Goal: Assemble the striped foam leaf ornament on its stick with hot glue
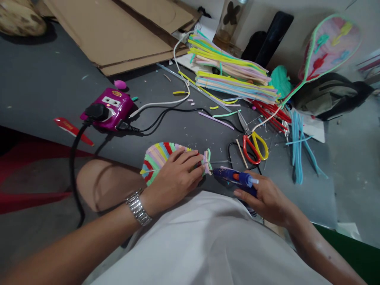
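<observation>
A leaf-shaped piece of striped, multicoloured fuzzy stems [158, 155] lies at the near edge of the grey table. My left hand [184, 168] rests over its right half, palm down, fingers spread and lying on the stems. In my right hand [264, 194] is a blue glue gun [234, 177], its nozzle pointing left at the piece's narrow right end. The nozzle tip is close to the short stems there; whether they touch I cannot tell. My palm hides part of the glue gun's handle.
Red-and-yellow-handled scissors [251, 148] lie beyond the glue gun. A purple power socket [115, 109] with cables stands at the left. Bundles of fuzzy stems [231, 67], cardboard [118, 35] and blue stems [297, 152] lie farther back and right. A red cutter [73, 130] sits near the left edge.
</observation>
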A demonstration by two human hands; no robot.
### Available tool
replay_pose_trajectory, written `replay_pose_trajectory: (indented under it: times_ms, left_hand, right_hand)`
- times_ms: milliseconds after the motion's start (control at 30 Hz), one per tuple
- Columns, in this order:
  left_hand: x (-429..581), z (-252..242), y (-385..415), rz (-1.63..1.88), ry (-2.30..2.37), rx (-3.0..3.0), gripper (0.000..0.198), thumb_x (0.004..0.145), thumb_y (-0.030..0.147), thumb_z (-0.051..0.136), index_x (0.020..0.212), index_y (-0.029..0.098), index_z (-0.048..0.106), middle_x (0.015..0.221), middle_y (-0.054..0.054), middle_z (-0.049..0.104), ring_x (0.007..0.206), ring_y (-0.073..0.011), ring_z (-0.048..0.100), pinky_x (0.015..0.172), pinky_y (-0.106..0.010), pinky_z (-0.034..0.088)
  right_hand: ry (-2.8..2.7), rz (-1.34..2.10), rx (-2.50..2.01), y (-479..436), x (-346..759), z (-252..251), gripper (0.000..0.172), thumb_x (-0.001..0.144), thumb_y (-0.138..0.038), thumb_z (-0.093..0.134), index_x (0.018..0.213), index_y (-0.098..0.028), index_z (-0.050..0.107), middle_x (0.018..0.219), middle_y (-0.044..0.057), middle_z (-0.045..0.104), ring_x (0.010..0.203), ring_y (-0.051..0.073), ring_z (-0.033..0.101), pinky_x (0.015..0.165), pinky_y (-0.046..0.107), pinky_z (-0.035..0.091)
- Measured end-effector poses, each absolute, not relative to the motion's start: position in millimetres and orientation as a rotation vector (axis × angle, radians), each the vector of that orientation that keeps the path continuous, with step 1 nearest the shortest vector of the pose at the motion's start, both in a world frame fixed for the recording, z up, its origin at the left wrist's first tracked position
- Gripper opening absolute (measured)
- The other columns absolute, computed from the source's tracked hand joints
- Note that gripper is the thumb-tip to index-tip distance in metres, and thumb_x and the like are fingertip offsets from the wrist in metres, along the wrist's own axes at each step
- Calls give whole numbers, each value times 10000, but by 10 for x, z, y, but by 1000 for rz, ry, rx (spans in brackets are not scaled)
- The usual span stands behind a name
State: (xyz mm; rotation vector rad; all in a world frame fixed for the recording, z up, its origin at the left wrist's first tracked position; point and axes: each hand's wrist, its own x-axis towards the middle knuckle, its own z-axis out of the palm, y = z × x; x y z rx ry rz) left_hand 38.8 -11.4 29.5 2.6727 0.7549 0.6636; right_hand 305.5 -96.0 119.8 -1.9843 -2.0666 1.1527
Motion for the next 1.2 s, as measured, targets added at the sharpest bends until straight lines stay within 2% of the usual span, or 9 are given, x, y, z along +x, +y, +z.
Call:
replay_pose_trajectory:
  times_ms: [233, 467, 567, 800, 1033, 1200]
  left_hand:
    - [385, 313, -117, 665, 754, 2659, 203, 1008, 213, 593, 1151, 182, 735, 1293, -117, 725, 1297, -305, 612, 1129, -561, 439]
    - [384, 310, -117, 664, 749, 2662, 205, 1000, 220, 608, 1156, 180, 734, 1292, -117, 725, 1292, -312, 613, 1131, -567, 444]
    - [388, 306, -119, 661, 755, 2652, 194, 1000, 214, 604, 1133, 181, 740, 1285, -118, 727, 1288, -308, 616, 1137, -570, 440]
    - [395, 303, -116, 676, 757, 2654, 192, 999, 209, 604, 1132, 177, 739, 1282, -119, 731, 1291, -316, 618, 1123, -581, 454]
    - [398, 311, -112, 679, 752, 2662, 178, 1006, 211, 594, 1118, 172, 727, 1284, -112, 731, 1283, -327, 629, 1112, -585, 468]
    - [397, 302, -114, 694, 758, 2659, 183, 1010, 214, 587, 1127, 177, 723, 1277, -114, 734, 1284, -321, 625, 1107, -578, 462]
  right_hand:
    - [-2075, 1179, -1998, -929, 3028, 1222, 327, 1012, -511, 512, 925, -217, 626, 904, 51, 680, 786, 197, 623, 722, 320, 469]
    - [-2080, 1171, -2008, -898, 2996, 1226, 312, 1003, -505, 522, 974, -221, 648, 919, 52, 697, 796, 201, 640, 721, 313, 474]
    - [-2051, 1151, -2019, -917, 3030, 1236, 298, 995, -496, 544, 966, -223, 660, 910, 48, 702, 757, 188, 632, 672, 296, 463]
    - [-2032, 1062, -2005, -942, 3094, 1224, 334, 978, -515, 567, 827, -221, 618, 743, 25, 646, 636, 163, 568, 571, 281, 416]
    - [-2058, 1111, -2001, -938, 3070, 1209, 307, 995, -494, 546, 913, -215, 646, 853, 36, 682, 687, 163, 591, 611, 276, 430]
    - [-2031, 1123, -2025, -946, 3075, 1191, 327, 987, -504, 536, 891, -211, 646, 838, 36, 677, 684, 166, 589, 617, 279, 429]
